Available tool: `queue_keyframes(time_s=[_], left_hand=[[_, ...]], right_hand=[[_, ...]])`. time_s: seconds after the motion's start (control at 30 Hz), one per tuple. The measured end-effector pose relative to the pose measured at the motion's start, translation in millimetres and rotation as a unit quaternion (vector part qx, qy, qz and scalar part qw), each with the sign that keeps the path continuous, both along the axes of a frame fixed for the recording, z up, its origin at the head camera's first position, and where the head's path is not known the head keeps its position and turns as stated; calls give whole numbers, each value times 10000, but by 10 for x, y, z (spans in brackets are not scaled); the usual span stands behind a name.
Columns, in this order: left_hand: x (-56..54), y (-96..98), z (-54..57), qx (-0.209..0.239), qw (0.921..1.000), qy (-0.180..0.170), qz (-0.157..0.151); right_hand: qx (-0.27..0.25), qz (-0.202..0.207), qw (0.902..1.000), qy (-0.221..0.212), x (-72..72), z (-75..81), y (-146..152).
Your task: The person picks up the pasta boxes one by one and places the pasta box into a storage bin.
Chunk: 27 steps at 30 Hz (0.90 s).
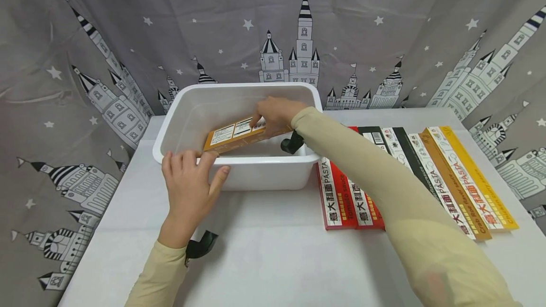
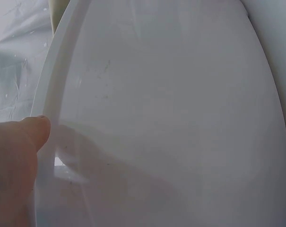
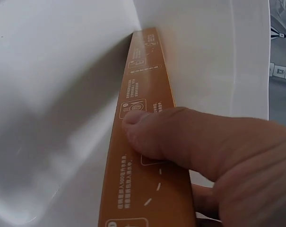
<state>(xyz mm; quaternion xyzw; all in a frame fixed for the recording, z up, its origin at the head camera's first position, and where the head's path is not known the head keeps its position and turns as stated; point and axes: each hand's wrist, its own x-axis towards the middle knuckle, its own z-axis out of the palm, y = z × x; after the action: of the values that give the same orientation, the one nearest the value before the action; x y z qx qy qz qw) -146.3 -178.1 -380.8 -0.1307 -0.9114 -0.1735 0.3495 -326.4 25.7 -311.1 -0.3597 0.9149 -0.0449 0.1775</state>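
Inside the white plastic bin (image 1: pixel 260 174), my right hand (image 1: pixel 277 113) grips an orange-brown pasta box (image 1: pixel 232 137), long and slim. In the right wrist view the thumb (image 3: pixel 157 135) lies across the box's narrow printed side (image 3: pixel 143 90), with fingers partly hidden on the far side. The box slants across the bin, its left end close to the front wall. My left hand (image 1: pixel 187 186) holds the bin's front rim near the left corner, fingers over the edge and thumb outside. In the left wrist view, the thumb (image 2: pixel 36 132) rests at the rim beside the smooth outer wall (image 2: pixel 171 94).
To the right, several pasta boxes lie side by side on the white table: red (image 1: pixel 334 198), dark green (image 1: pixel 411 150), brown (image 1: pixel 452 179) and yellow (image 1: pixel 477 174). My right forearm crosses above some of them. A grey castle-print curtain (image 1: pixel 239 22) hangs behind the bin.
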Motion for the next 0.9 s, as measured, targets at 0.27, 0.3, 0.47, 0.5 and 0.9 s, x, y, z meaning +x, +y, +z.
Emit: queue_keyframes(time_s=[0.27,0.3,0.47,0.5,0.9], left_hand=[[0,-4,4,-12,10000,-36,10],[1,-6,5,-12,10000,-49,8],[4,-15,8,-13,10000,-46,10],[4,-15,9,-17,10000,-37,12],[3,4,9,-40,9999,-123,23]], right_hand=[[-64,-233,9989,-410,3,1,-9],[-65,-260,9987,-442,2,3,-12],[-26,-338,9974,-629,-7,7,-20],[-20,-340,9973,-648,-9,9,-19],[41,-368,9977,-572,14,32,19]])
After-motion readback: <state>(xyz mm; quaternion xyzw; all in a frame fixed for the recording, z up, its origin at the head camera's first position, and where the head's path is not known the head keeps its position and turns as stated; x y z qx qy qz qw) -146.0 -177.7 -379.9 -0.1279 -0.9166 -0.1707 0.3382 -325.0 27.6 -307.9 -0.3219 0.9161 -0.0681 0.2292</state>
